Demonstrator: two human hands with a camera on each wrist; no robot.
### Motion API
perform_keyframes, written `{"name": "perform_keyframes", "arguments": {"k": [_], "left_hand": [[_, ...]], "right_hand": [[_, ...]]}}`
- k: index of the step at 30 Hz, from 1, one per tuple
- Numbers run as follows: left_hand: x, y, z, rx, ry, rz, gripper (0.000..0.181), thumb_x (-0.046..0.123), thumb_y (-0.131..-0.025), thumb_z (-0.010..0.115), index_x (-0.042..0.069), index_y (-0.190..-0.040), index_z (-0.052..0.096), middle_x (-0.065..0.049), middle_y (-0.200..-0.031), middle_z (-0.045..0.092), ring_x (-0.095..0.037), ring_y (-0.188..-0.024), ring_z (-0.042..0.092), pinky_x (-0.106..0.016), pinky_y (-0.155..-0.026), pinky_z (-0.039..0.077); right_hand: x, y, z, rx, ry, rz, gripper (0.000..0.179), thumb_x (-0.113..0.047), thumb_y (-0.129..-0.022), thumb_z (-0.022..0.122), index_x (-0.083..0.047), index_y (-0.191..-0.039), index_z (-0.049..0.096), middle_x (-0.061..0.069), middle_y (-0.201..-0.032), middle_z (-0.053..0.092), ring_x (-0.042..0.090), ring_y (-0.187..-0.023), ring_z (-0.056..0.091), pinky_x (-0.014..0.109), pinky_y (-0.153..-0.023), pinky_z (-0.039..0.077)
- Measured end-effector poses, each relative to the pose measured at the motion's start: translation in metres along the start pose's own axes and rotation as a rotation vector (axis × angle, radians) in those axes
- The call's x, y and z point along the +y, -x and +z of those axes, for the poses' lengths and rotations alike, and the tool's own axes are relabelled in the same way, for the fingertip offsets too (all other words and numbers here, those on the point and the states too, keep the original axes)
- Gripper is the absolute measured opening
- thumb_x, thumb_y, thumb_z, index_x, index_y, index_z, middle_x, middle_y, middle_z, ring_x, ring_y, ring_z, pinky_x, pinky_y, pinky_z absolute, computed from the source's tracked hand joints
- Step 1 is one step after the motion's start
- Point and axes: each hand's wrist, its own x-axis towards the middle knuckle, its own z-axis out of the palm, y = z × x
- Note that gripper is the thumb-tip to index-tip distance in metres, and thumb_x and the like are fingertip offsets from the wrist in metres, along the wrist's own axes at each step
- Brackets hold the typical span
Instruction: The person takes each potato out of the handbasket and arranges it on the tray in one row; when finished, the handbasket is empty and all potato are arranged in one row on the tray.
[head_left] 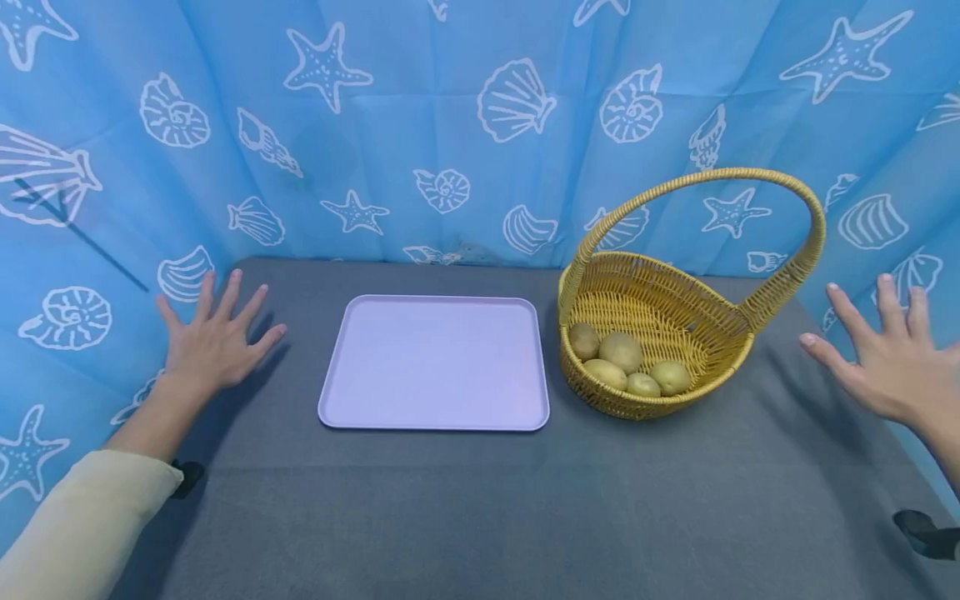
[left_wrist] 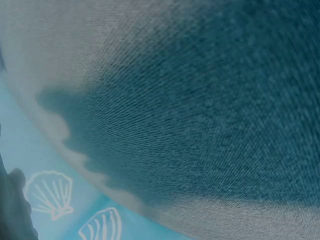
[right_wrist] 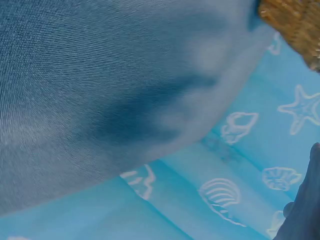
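Note:
My left hand [head_left: 213, 337], fingers spread, hovers over the left side of the grey table and holds nothing. Off to the right, my right hand [head_left: 892, 358] is likewise spread and empty, beside a yellow wicker basket [head_left: 652, 404] but apart from it. Several potatoes [head_left: 621, 352] lie in the near left part of this basket, whose tall arched handle [head_left: 720, 175] stands up. Left of the basket lies a bare lilac tray [head_left: 435, 362]. Each wrist view catches only a dark edge of its hand, the left hand [left_wrist: 17, 210] and the right hand [right_wrist: 302, 205].
A grey cloth covers the table [head_left: 480, 508]. Behind it and at both sides hangs a blue curtain [head_left: 390, 150] printed with white shells and starfish. The basket stands close to the tray's right edge, near the table's back edge.

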Motion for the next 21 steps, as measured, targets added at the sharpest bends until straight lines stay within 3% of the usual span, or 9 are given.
{"name": "perform_keyframes", "arguments": {"k": [8,13,17,21], "left_hand": [[0.008,0.006,-0.009,0.059,-0.035,0.054,0.08,0.067,-0.099,0.031,0.018,-0.16,0.017,-0.015,-0.166,-0.004,-0.034,-0.149,-0.022,-0.074,-0.103,-0.021],[0.019,0.007,-0.015,0.069,-0.015,0.123,0.079,0.064,-0.099,0.038,0.018,-0.16,0.021,-0.016,-0.167,0.002,-0.038,-0.15,-0.015,-0.078,-0.104,-0.014],[0.03,0.004,-0.018,0.023,-0.006,0.193,0.078,0.064,-0.098,0.041,0.017,-0.159,0.026,-0.016,-0.166,0.008,-0.041,-0.151,-0.005,-0.08,-0.103,-0.009],[0.038,0.001,-0.018,-0.053,0.005,0.237,0.079,0.066,-0.097,0.041,0.018,-0.158,0.027,-0.016,-0.166,0.009,-0.042,-0.151,-0.003,-0.08,-0.104,-0.008]], "right_hand": [[-0.02,0.013,-0.035,0.129,-0.046,-0.076,0.101,-0.082,-0.09,0.017,-0.012,-0.159,-0.004,0.024,-0.16,-0.023,0.048,-0.144,-0.023,0.068,-0.112,-0.014],[-0.042,0.022,-0.051,0.193,-0.036,-0.13,0.108,-0.089,-0.082,0.011,-0.015,-0.16,0.0,0.018,-0.163,-0.022,0.044,-0.146,-0.023,0.066,-0.112,-0.014],[-0.059,0.026,-0.059,0.263,0.016,-0.252,0.109,-0.092,-0.078,0.006,-0.02,-0.161,0.005,0.018,-0.165,-0.015,0.042,-0.149,-0.016,0.065,-0.114,-0.011],[-0.074,0.025,-0.059,0.258,0.046,-0.416,0.094,-0.083,-0.09,0.02,-0.024,-0.161,0.007,0.019,-0.166,-0.009,0.039,-0.151,-0.009,0.061,-0.117,-0.009]]}}
